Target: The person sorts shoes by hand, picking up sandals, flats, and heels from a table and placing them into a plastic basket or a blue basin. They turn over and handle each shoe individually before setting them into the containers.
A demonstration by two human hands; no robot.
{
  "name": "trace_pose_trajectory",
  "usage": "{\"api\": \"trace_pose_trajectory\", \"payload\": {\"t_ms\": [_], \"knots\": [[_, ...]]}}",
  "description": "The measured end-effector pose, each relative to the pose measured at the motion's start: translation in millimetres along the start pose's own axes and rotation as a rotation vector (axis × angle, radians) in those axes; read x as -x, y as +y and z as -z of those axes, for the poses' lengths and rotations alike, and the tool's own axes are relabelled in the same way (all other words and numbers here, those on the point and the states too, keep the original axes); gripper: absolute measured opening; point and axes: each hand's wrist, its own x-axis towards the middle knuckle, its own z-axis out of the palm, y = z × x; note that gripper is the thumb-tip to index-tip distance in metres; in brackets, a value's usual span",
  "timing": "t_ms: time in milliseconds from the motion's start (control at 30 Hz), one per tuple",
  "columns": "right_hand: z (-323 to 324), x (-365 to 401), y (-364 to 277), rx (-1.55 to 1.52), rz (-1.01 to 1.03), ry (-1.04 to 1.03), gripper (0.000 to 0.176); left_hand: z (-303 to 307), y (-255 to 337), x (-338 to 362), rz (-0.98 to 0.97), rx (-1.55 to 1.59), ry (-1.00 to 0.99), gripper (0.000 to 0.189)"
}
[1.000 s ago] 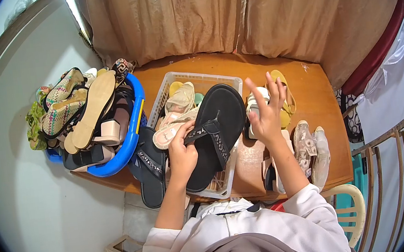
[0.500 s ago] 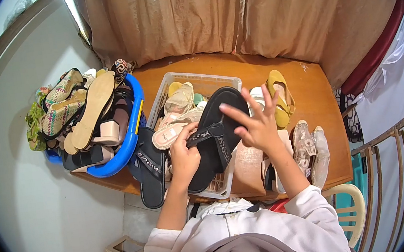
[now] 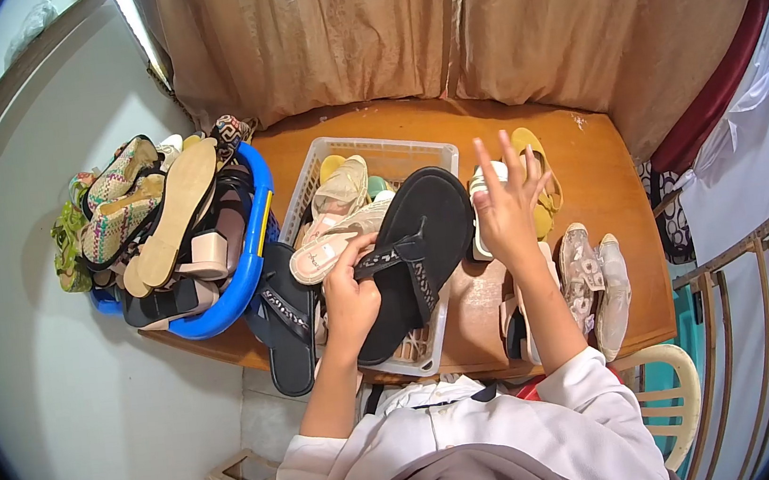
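Observation:
My left hand [image 3: 352, 291] grips a black flip-flop [image 3: 444, 224] by its strap side, holding it tilted above the white plastic basket [image 3: 435, 353]. Dark patterned trim runs along the flip-flop's straps. A matching black flip-flop [image 3: 292, 360] lies to the left of that hand, overlapping the basket's side. My right hand [image 3: 510, 216] is raised right of the held flip-flop, fingers spread, with nothing in it. Beige sandals [image 3: 316, 259] and other footwear fill part of the basket. Behind my right hand lie a white shoe [image 3: 482, 246] and yellow sandals [image 3: 530, 143], partly hidden.
A blue basket [image 3: 260, 226] heaped with shoes stands at the left table edge. Clear-looking, lace-like shoes [image 3: 611, 295] sit on the right of the wooden table [image 3: 590, 169]. A cream plastic chair [image 3: 676, 387] is at lower right, and brown curtains [image 3: 314, 39] hang behind.
My right hand has moved from over the flip-flop's edge slightly right and away, its fingers now pointing more upward. My left hand still holds the flip-flop in nearly the same place.

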Motion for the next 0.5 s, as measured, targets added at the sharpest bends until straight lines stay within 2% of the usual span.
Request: {"api": "trace_pose_trajectory", "payload": {"t_ms": [33,67,167,267,300,367,433,467,500], "knots": [[-3.5,0.9,3.7,-0.111,-0.104,0.025,0.057,-0.5,-0.6,-0.6,0.015,0.028,0.002,0.052],[-3.6,5.5,5.4,-0.115,-0.068,0.018,0.062,-1.6,-1.6,-1.4,0.030,0.058,0.006,0.051],[-0.3,20.4,-8.7,-0.662,-0.096,-0.186,0.061,-8.6,-14.2,-2.7,0.077,0.178,0.074,0.050],[0.0,35.5,-21.3,-1.143,-0.616,-0.660,0.064,-16.6,-19.2,-6.8,0.121,0.309,0.156,0.045],[-0.9,38.0,-24.2,-1.261,-0.623,-0.694,0.066,-18.8,-19.0,-8.3,0.136,0.351,0.183,0.042],[3.2,40.2,-35.7,-1.162,-0.505,-0.724,0.073,-21.3,-13.8,-8.7,0.157,0.427,0.185,0.036],[-6.2,44.1,-40.6,-1.035,-0.350,-0.601,0.070,-23.0,-14.3,-7.5,0.172,0.450,0.196,0.036],[-12.0,46.4,-40.5,-0.971,-0.274,-0.540,0.069,-25.2,-15.5,-4.9,0.168,0.418,0.183,0.046],[-18.5,48.6,-38.3,-1.022,-0.363,-0.521,0.067,-26.9,-20.5,-2.5,0.147,0.383,0.169,0.048]]}}
